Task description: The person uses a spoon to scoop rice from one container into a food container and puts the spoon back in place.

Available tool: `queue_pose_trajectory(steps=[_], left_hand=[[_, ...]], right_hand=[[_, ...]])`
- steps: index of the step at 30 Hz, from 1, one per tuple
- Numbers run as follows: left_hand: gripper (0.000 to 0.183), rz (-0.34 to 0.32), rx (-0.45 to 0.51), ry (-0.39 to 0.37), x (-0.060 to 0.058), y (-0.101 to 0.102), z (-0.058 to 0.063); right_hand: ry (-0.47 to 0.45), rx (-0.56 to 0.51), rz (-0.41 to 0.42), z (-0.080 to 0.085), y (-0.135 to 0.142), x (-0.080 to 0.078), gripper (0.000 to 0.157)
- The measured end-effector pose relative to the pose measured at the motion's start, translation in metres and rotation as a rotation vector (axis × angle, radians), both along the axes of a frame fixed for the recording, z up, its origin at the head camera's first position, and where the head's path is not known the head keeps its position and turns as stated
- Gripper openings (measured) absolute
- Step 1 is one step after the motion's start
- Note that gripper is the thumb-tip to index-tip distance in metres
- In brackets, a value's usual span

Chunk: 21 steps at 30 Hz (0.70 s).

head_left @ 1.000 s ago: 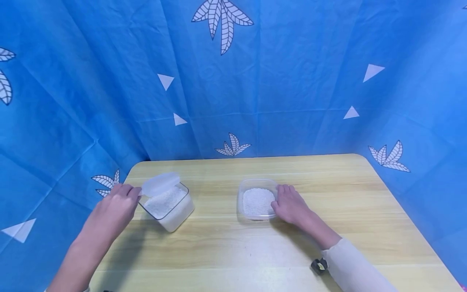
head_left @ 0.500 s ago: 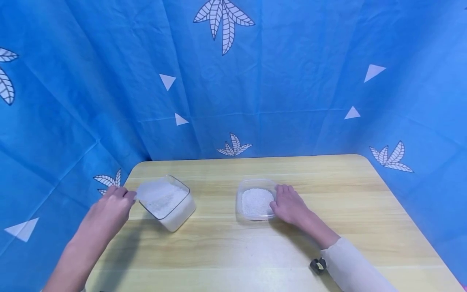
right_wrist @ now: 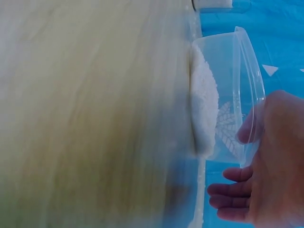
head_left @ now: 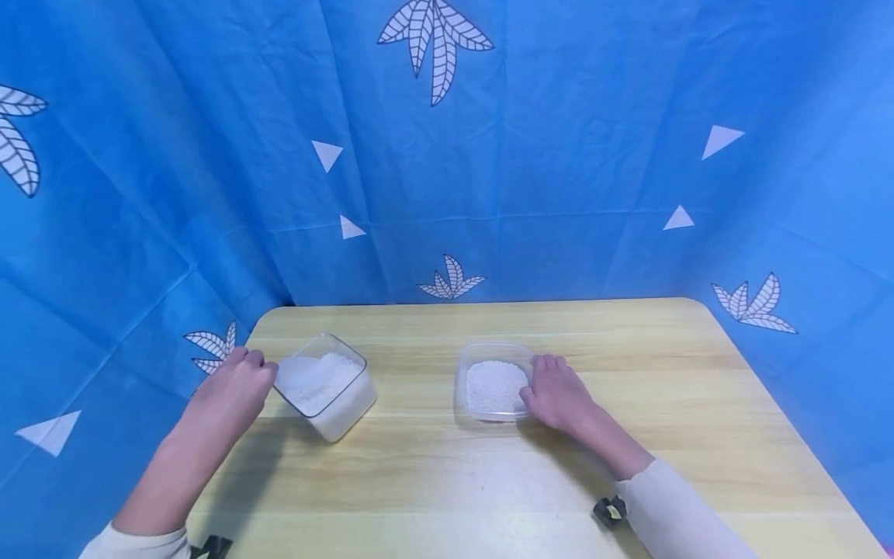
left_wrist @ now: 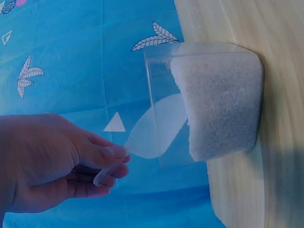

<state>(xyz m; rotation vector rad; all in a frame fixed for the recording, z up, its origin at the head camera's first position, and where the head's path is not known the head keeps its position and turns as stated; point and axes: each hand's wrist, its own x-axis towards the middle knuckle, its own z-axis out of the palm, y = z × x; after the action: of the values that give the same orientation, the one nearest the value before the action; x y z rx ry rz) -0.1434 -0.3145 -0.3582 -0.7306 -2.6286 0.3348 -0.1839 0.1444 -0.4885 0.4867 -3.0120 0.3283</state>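
At the left of a wood-grain desk (head_left: pixel 482 497), a person's left hand (left_wrist: pixel 61 164) pinches the handle of a translucent scoop (left_wrist: pixel 156 128) between thumb and fingers, a grip that seems chosen to keep the knuckles out of the white grains (left_wrist: pixel 221 104). The scoop's blade reaches inside a clear box (head_left: pixel 349 409), turned with one corner toward the wearer, perhaps to offer its mouth to that hand. Mid-desk, well apart from the box, the right hand (head_left: pixel 559 400) holds a clear tub (head_left: pixel 494 417) at its right side, thumb at the rim, apparently to steady so light a thing; a low mound of grains (head_left: pixel 496 386) lies in it. The desk is pale, with a bright glare near the front and rounded far corners. Behind it hangs a creased blue cloth (head_left: pixel 573 171), printed with white leaves and triangles.
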Motion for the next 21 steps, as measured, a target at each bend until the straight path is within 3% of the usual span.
queue_pose_trajectory(steps=[6, 11, 17, 21], left_hand=[[0.016, -0.025, -0.009, -0.009, -0.008, 0.004, -0.003], [0.014, -0.017, -0.02, -0.037, -0.017, 0.007, -0.014], [0.012, 0.048, -0.027, -0.11, -0.024, 0.011, -0.027], [0.012, 0.078, 0.004, -0.119, -0.025, 0.013, -0.034]], right_hand=[[0.015, 0.028, -0.006, 0.002, 0.002, 0.004, 0.05], [0.023, 0.028, -0.001, 0.003, 0.003, 0.004, 0.047], [0.022, 0.012, 0.0, 0.002, 0.004, 0.004, 0.049], [0.008, 0.014, -0.009, 0.003, 0.004, 0.004, 0.049]])
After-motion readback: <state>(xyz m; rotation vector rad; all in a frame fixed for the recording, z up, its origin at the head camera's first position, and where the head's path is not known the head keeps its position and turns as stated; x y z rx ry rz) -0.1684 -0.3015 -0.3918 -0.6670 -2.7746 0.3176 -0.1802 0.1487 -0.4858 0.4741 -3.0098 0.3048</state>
